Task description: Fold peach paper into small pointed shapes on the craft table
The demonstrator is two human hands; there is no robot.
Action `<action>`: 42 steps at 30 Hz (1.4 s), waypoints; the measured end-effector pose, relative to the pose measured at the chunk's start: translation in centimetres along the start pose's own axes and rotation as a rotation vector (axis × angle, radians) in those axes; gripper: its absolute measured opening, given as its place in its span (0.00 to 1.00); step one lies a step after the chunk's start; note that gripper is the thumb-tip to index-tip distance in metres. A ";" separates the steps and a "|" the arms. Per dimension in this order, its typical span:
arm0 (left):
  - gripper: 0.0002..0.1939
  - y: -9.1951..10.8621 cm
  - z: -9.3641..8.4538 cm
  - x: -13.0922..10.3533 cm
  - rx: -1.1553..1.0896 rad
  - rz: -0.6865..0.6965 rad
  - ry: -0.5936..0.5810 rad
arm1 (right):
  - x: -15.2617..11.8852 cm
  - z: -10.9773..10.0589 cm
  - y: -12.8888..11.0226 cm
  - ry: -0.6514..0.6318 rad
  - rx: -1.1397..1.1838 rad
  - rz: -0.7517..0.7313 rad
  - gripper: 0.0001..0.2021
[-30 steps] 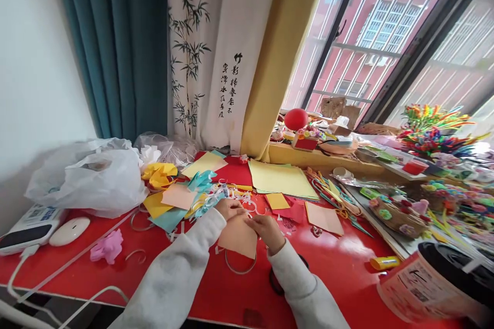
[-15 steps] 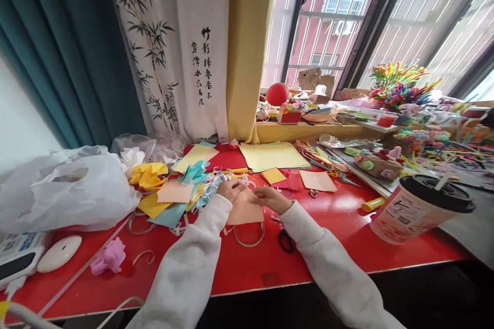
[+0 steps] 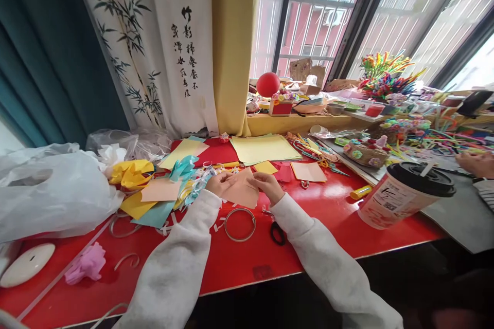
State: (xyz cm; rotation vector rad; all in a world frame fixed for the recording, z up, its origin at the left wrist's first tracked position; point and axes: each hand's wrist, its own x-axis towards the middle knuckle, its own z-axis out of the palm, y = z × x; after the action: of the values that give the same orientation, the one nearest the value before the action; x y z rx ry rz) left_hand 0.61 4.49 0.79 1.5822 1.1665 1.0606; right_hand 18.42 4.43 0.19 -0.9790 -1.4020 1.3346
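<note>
Between my hands a peach-coloured sheet of paper [image 3: 242,190] is held up over the red table, its lower corner pointing down. My left hand [image 3: 219,183] pinches its left side, and my right hand [image 3: 269,185] grips the right edge between thumb and fingers. Just below the paper a roll of tape or thin ring [image 3: 240,224] lies flat; which it is I cannot tell. Beside my right wrist rest black-handled scissors [image 3: 277,234], their blades partly hidden by the sleeve. Left of my left hand are cut white strips and a folded teal paper [image 3: 184,168].
A paper cup with a black lid [image 3: 405,195] stands at the right, near a yellow glue stick [image 3: 360,193]. A white plastic bag [image 3: 57,193] fills the left. Yellow sheets [image 3: 266,149] lie at the back. Another person's hand [image 3: 476,163] shows at the far right edge.
The peach paper has been turned and raised in my hands, uncovering the whole ring below. The view has swung to the right, and another person's hand has come into sight.
</note>
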 end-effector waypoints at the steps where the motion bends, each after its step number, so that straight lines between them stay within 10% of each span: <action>1: 0.18 0.2 0.0 -0.1 -0.001 0.004 0.004 | 0.0 0.1 -0.1 -0.013 0.028 0.018 0.17; 42: 0.19 2.9 1.2 -1.7 -0.236 -0.023 0.111 | -0.6 0.6 -0.8 0.053 0.238 -0.008 0.15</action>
State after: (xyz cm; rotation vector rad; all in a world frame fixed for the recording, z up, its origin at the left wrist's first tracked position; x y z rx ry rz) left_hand 2.09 2.15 3.01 1.3388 1.0857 1.2359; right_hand 18.03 3.66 0.93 -0.8428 -1.1750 1.4223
